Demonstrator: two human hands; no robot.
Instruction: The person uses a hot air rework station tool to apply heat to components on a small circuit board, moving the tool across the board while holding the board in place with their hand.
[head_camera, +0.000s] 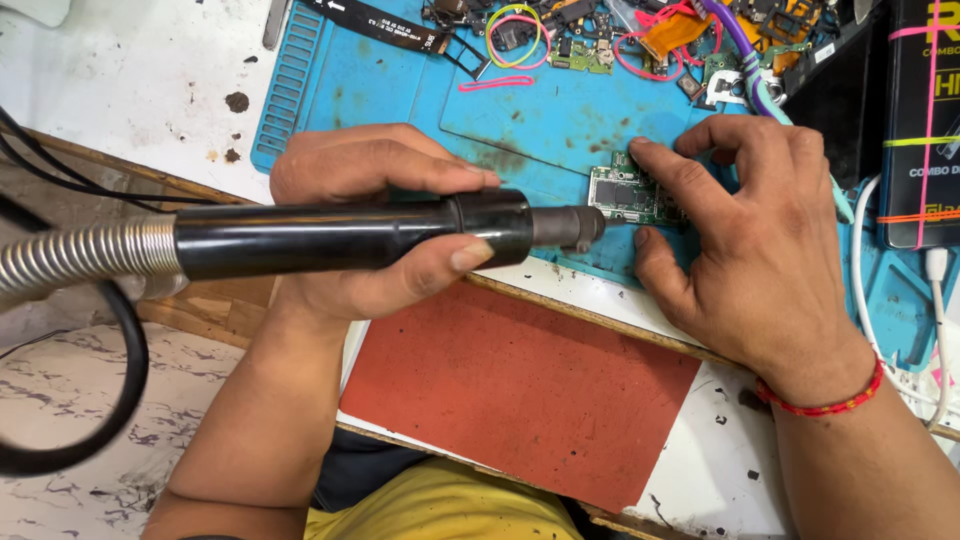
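My left hand (375, 215) grips a black hot-air handpiece (340, 235) with a metal spring hose at its rear. The handpiece lies level and its nozzle (570, 226) points right at a small green circuit board (628, 193). The board rests on a blue work mat (560, 110). My right hand (755, 240) presses on the board, forefinger on its top edge and thumb at its lower right side. The right part of the board is hidden under my fingers.
A red mat (520, 385) lies at the table's front edge. Loose phone parts, rubber bands and flex cables (600, 35) crowd the back of the blue mat. A dark box (920, 120) with bands stands at right, beside a white cable (935, 290). A black hose (120, 400) loops at left.
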